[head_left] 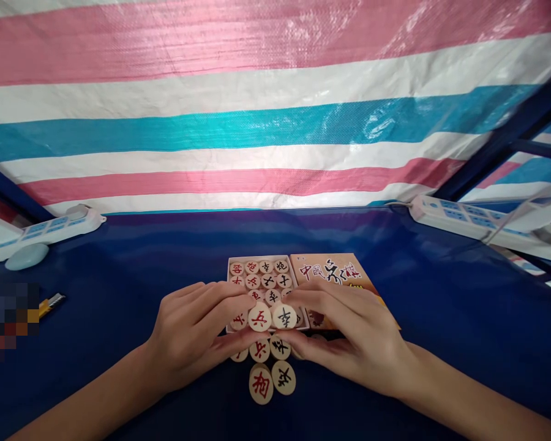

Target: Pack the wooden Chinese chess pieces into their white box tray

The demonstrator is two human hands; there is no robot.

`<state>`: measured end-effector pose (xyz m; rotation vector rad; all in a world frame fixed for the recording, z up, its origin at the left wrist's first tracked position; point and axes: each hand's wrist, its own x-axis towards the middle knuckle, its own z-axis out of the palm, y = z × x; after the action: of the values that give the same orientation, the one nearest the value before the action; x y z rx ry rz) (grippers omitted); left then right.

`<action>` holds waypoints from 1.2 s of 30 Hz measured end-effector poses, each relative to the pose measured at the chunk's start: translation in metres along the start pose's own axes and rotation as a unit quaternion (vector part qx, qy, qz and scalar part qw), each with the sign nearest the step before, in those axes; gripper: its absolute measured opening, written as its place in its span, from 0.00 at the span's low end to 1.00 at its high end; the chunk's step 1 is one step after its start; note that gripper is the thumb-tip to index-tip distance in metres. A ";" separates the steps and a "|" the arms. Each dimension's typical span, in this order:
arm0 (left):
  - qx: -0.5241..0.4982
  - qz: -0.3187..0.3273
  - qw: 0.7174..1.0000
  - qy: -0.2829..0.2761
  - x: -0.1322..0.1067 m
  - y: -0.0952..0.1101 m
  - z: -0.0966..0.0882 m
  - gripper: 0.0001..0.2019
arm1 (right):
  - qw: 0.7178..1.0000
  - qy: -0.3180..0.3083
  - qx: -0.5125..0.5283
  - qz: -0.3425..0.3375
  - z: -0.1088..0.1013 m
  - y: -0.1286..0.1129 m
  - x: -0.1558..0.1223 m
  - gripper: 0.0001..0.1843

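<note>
We've got L hand (pixel 190 334) pinching a red-marked disc (pixel 259 317) and R hand (pixel 349 334) pinching a black-marked disc (pixel 284 316), both at the near edge of the tray (pixel 232 262). Risk: fingers nudge the loose discs (pixel 272 381) just near us, or a disc slips, scattering pcs. Discs: pale, round, w/ painted characters.

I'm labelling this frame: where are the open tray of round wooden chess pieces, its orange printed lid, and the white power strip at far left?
Tray of round wooden chess pieces (pixel 233 260), head view, far-left rim.
Orange printed lid (pixel 330 269), head view, printed top.
White power strip (pixel 50 228), head view, body.
</note>
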<state>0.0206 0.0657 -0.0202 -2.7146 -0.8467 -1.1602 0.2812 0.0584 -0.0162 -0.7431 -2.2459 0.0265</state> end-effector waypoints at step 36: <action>-0.060 -0.002 0.998 0.006 -0.003 0.000 0.007 0.17 | 0.997 -0.066 0.013 -0.044 -0.001 0.003 -0.002 0.18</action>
<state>0.0237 0.0661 -0.0268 -2.7984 -0.8060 -1.2676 0.2847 0.0601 -0.0176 -0.6440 -2.3967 0.0636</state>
